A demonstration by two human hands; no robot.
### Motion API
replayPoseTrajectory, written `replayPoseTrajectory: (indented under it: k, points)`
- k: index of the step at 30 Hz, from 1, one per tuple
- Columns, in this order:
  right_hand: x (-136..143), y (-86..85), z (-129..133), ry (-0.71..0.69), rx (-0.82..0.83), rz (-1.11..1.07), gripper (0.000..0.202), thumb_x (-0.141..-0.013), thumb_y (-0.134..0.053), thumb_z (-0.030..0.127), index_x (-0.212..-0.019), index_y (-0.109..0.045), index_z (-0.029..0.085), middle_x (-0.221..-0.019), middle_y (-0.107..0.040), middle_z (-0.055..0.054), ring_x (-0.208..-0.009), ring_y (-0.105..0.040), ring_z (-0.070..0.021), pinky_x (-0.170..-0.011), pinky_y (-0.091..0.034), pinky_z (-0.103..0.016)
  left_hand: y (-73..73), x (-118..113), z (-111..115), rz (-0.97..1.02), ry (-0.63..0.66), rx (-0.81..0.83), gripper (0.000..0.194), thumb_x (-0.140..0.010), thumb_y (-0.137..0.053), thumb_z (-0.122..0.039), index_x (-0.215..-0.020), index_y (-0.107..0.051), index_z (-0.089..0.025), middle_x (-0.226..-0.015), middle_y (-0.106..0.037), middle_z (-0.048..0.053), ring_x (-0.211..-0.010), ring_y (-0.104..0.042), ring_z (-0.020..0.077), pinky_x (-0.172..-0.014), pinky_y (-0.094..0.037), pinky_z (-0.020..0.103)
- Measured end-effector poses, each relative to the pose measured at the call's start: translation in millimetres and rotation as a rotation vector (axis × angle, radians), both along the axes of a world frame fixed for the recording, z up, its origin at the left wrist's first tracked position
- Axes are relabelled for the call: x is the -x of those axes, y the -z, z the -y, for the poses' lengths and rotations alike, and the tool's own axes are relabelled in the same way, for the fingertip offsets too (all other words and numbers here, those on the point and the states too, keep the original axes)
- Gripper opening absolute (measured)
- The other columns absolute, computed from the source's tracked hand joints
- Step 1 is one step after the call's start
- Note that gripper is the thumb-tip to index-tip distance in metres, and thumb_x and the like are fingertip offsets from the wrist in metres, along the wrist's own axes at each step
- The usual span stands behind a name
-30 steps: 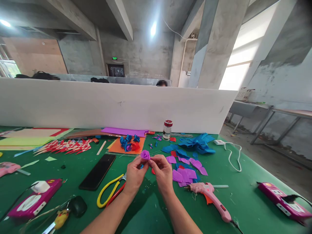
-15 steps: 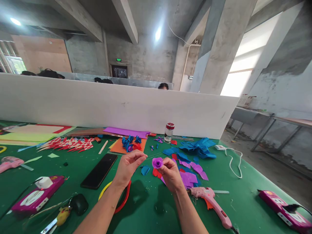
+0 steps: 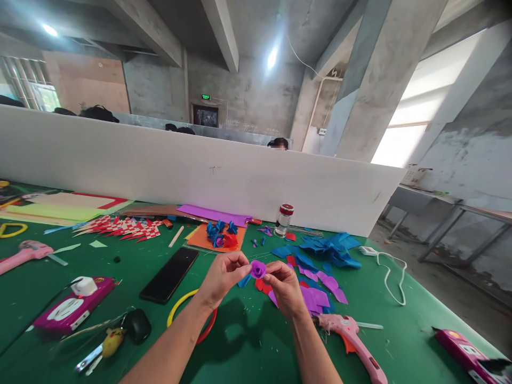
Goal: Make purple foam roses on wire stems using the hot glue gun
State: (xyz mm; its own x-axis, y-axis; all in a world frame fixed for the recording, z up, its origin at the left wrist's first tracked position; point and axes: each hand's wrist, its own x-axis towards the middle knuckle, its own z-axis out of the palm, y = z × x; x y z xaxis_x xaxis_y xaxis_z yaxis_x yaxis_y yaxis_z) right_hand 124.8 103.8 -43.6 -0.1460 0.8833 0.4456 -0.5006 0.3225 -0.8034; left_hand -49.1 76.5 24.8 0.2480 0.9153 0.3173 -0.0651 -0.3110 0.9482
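Observation:
A small purple paper flower is held above the green table between my two hands. My right hand pinches its right side between thumb and fingers. On its left edge, the thumb and fingertips of my left hand are closed against the petals. Purple paper petals lie beside my right wrist, with red and blue pieces among them. A pink glue gun rests to the right of my right forearm. Finished-looking blue flowers sit on an orange sheet behind my left hand.
A black phone and a yellow and red ring lie near my left arm. Farther back stand a glass jar and a white partition. Magenta power strips lie at both sides. People's heads show behind the partition.
My left hand has moved right and now grips the flower's left edge. The flower has turned slightly in my right hand. The view has shifted a little to the left.

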Motion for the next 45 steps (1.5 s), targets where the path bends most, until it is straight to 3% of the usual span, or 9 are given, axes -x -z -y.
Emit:
replayPoseTrajectory:
  k: [5, 10, 13, 23, 30, 38, 45]
  points:
    - [0, 1.1, 1, -0.009, 0.017, 0.027, 0.011, -0.069, -0.080, 0.021, -0.075, -0.071, 0.022, -0.073, -0.068, 0.000, -0.064, -0.057, -0.0113, -0.056, -0.044, -0.022, 1.8, 1, -3, 0.052, 0.016, -0.014, 0.021, -0.076, -0.065, -0.029, -0.062, -0.060, -0.014, -0.062, -0.049, -0.001, -0.062, -0.039, 0.0112, -0.059, -0.030, 0.025]
    - [0, -0.6, 3, -0.007, 0.018, 0.000, 0.013, -0.066, -0.081, 0.024, -0.072, -0.070, 0.022, -0.072, -0.068, 0.000, -0.063, -0.057, -0.0128, -0.056, -0.045, -0.025, 5.5, -5, -1, 0.232, 0.193, 0.077, 0.021, -0.074, -0.062, -0.028, -0.059, -0.058, -0.015, -0.062, -0.047, 0.000, -0.060, -0.041, 0.0123, -0.061, -0.033, 0.027]
    - [-1, -3.4, 4, -0.009, 0.003, -0.058, 0.015, -0.065, -0.083, 0.026, -0.069, -0.069, 0.022, -0.071, -0.068, 0.000, -0.062, -0.057, -0.0126, -0.058, -0.045, -0.025, 5.6, -10, 2, 0.263, 0.227, 0.095, 0.020, -0.073, -0.064, -0.030, -0.061, -0.059, -0.015, -0.063, -0.049, 0.001, -0.060, -0.043, 0.0129, -0.061, -0.035, 0.028]
    - [-3, -6.0, 6, -0.090, -0.009, -0.029, 0.015, -0.065, -0.083, 0.028, -0.069, -0.070, 0.022, -0.067, -0.067, 0.000, -0.062, -0.058, -0.0131, -0.060, -0.045, -0.026, 1.7, -2, 1, 0.137, 0.189, -0.029, 0.018, -0.076, -0.057, -0.032, -0.073, -0.061, -0.015, -0.068, -0.054, 0.002, -0.062, -0.046, 0.0134, -0.060, -0.036, 0.027]
    - [-4, -2.4, 5, -0.047, 0.038, 0.021, 0.015, -0.064, -0.083, 0.027, -0.069, -0.070, 0.021, -0.070, -0.068, -0.001, -0.062, -0.057, -0.0129, -0.058, -0.045, -0.026, 4.4, 1, -1, 0.025, 0.142, -0.049, 0.014, -0.074, -0.060, -0.026, -0.065, -0.059, -0.015, -0.064, -0.053, 0.001, -0.063, -0.044, 0.0134, -0.060, -0.033, 0.026]
    - [-3, -1.7, 3, -0.019, 0.012, 0.028, 0.012, -0.066, -0.081, 0.025, -0.071, -0.071, 0.023, -0.070, -0.066, 0.000, -0.065, -0.058, -0.0144, -0.059, -0.048, -0.027, 0.8, -2, 2, 0.068, 0.117, -0.056, 0.022, -0.076, -0.061, -0.027, -0.058, -0.056, -0.016, -0.061, -0.049, 0.001, -0.061, -0.042, 0.0130, -0.060, -0.034, 0.027]
    - [-3, -3.5, 4, -0.008, -0.004, 0.058, 0.011, -0.066, -0.081, 0.025, -0.070, -0.071, 0.022, -0.070, -0.065, 0.000, -0.064, -0.057, -0.0135, -0.058, -0.047, -0.026, 7.1, 0, -3, 0.112, 0.118, -0.017, 0.011, -0.076, -0.058, -0.026, -0.072, -0.059, -0.015, -0.066, -0.053, 0.001, -0.061, -0.046, 0.0129, -0.059, -0.037, 0.026]
